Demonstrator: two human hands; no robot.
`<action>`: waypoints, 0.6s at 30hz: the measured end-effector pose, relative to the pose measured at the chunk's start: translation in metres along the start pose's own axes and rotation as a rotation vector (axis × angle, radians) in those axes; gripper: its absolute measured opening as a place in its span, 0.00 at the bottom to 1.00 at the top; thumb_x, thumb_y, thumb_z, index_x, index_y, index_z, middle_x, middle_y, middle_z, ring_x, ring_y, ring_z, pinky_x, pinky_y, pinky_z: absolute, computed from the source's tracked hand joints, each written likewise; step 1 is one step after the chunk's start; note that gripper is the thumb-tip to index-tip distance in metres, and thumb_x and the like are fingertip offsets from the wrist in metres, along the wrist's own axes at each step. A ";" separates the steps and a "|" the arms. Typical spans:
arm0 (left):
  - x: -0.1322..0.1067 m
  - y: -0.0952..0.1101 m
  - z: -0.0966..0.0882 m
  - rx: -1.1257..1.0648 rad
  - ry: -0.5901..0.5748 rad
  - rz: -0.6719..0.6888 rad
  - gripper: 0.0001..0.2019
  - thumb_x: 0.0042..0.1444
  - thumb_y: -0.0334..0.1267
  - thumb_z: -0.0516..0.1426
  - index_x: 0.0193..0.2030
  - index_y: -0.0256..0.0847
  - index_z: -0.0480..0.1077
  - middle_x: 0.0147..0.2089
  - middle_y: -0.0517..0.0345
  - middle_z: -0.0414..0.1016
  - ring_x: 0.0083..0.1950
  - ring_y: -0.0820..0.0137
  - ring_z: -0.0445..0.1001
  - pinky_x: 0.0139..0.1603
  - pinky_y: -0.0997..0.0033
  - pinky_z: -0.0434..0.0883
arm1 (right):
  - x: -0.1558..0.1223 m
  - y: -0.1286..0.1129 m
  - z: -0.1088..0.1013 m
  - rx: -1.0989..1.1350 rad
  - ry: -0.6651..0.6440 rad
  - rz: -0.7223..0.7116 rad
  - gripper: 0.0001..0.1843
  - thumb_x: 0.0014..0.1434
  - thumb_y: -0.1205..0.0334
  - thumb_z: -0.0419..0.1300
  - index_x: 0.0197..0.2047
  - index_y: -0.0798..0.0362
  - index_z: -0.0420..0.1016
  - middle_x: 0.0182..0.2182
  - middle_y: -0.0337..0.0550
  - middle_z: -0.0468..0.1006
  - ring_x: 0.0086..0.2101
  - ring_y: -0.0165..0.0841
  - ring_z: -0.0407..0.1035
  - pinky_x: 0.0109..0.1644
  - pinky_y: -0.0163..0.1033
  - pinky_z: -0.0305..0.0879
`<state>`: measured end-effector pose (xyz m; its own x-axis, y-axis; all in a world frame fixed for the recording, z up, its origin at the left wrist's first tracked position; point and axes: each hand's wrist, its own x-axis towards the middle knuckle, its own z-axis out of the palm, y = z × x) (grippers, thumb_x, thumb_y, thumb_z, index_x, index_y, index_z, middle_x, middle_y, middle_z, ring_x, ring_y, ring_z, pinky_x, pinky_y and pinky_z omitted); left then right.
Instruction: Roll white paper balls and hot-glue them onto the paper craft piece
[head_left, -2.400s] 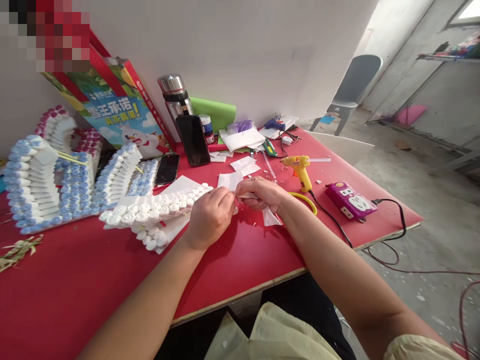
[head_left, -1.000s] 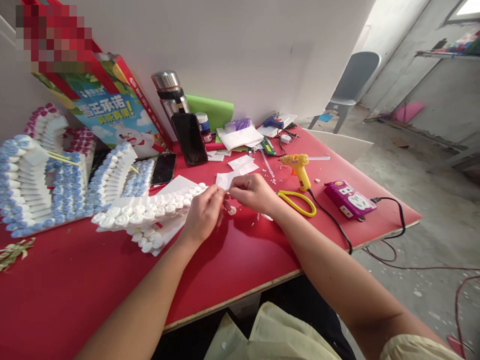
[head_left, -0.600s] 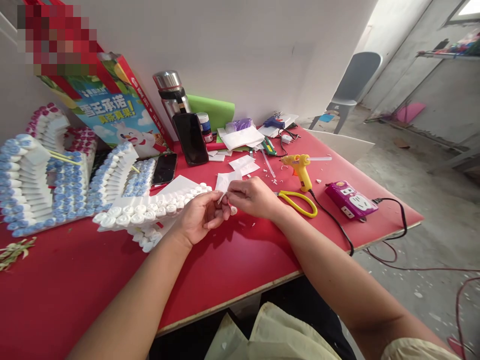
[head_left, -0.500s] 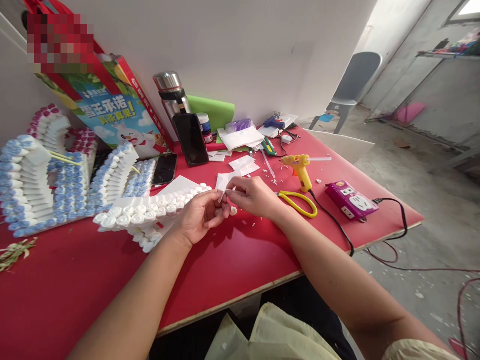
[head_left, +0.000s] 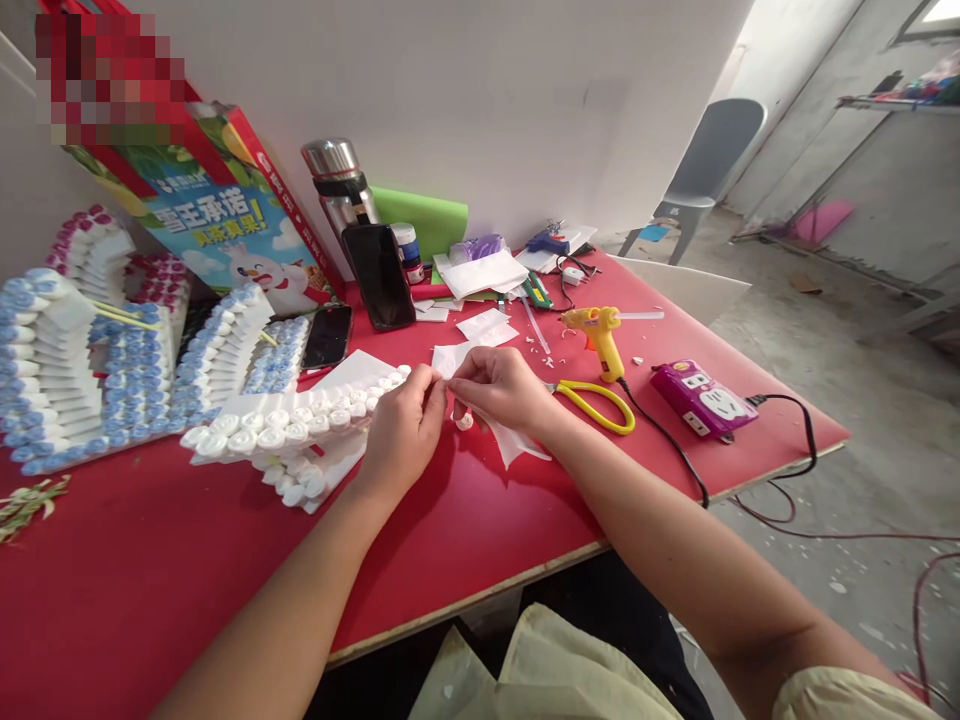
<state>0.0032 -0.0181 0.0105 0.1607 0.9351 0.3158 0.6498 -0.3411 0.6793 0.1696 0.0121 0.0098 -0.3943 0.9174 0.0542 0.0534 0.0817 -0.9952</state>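
Note:
My left hand [head_left: 405, 425] is closed, thumb and fingertips pinched together at the middle of the table. Against its fingertips is my right hand [head_left: 499, 385], also pinching. A thin white paper sheet [head_left: 517, 447] runs from the pinched fingertips and spreads out beneath my right hand; most of it is hidden. Just below the fingers shows a small white rolled paper rose [head_left: 465, 422]. Beside my left hand stands a white piece edged with rows of white paper roses [head_left: 296, 432]. More white paper sheets [head_left: 487, 327] lie behind my hands.
On the right are a yellow glue gun [head_left: 600, 340], yellow-handled pliers [head_left: 600, 405] and a purple power socket [head_left: 701, 400] with a cord. Blue-and-white flower pieces [head_left: 135, 380] stand left. Behind are a propped phone [head_left: 379, 278], a thermos [head_left: 337, 185] and a printed bag [head_left: 240, 220].
My left hand has turned over, its back now facing up, and the fingers have closed. A white paper sheet now spreads out under my right hand.

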 end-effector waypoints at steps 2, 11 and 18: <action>0.000 -0.001 -0.001 0.164 0.040 0.113 0.09 0.68 0.39 0.50 0.36 0.43 0.65 0.28 0.60 0.68 0.29 0.69 0.67 0.33 0.69 0.61 | 0.001 -0.001 0.000 0.076 -0.013 0.007 0.09 0.57 0.60 0.62 0.30 0.51 0.65 0.20 0.39 0.78 0.17 0.31 0.70 0.21 0.34 0.63; 0.000 -0.009 0.007 0.507 0.141 0.366 0.11 0.67 0.30 0.48 0.48 0.36 0.71 0.38 0.47 0.79 0.38 0.62 0.78 0.37 0.66 0.69 | 0.002 0.001 0.001 0.220 0.002 0.038 0.09 0.54 0.62 0.65 0.29 0.53 0.68 0.19 0.38 0.78 0.17 0.31 0.71 0.21 0.34 0.68; 0.000 -0.010 0.008 0.097 0.229 0.320 0.11 0.65 0.32 0.55 0.50 0.38 0.77 0.42 0.50 0.83 0.41 0.65 0.81 0.45 0.66 0.75 | 0.002 0.005 0.001 0.234 0.059 0.017 0.12 0.55 0.56 0.67 0.30 0.54 0.70 0.19 0.38 0.78 0.17 0.33 0.73 0.20 0.34 0.68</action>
<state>0.0025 -0.0139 -0.0011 0.2040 0.7339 0.6479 0.6627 -0.5906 0.4604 0.1678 0.0137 0.0052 -0.3402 0.9397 0.0353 -0.1576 -0.0200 -0.9873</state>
